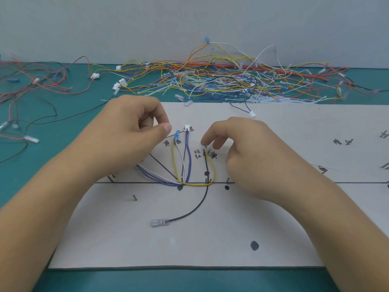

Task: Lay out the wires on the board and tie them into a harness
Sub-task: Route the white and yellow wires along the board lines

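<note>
Yellow wire, looped on the board along the drawn line. Its 1 o'clock end is pinched by the right hand; the left hand, at 10 o'clock, is curled, contents undeterminable. Slack should be drawn out before seating.

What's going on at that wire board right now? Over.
Left hand curled over blue-white wires, grip unclear. Right hand pinching yellow wire end at peg. Black wire trails loose across board. Nothing blocking.
</note>
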A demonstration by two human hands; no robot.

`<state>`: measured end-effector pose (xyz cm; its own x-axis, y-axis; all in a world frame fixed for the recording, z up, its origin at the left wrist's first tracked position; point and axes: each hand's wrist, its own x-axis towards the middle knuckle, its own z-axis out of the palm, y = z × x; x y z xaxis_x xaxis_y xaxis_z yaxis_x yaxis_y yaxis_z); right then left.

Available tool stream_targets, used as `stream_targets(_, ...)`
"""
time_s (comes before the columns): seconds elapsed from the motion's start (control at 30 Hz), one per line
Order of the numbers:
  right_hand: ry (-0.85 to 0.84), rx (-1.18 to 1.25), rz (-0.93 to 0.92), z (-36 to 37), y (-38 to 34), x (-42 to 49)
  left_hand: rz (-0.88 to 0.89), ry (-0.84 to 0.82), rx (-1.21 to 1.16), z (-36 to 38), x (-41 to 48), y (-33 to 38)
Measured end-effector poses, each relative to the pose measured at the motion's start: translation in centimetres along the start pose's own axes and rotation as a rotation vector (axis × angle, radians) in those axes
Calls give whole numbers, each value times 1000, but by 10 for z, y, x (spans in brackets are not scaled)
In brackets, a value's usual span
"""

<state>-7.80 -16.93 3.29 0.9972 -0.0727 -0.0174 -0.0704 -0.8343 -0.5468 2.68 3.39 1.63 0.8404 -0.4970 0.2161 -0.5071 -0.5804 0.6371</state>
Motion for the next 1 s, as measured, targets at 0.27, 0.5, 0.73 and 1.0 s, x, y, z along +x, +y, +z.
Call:
stream_targets(0.27, 13, 4, -2, 7, 4, 1, -101, 104, 84, -2, 5, -12)
stream_targets(0.5, 24, 13, 5, 11, 8, 4, -301, 96, 222, -3, 17, -40)
stream_targets(0.73, 3, 40, 17, 9, 9, 3, -248, 106, 155, -7, 18, -47)
stream_targets(1.0, -12, 45, 19, 12, 7, 3, -246, 109, 129, -11, 19, -53)
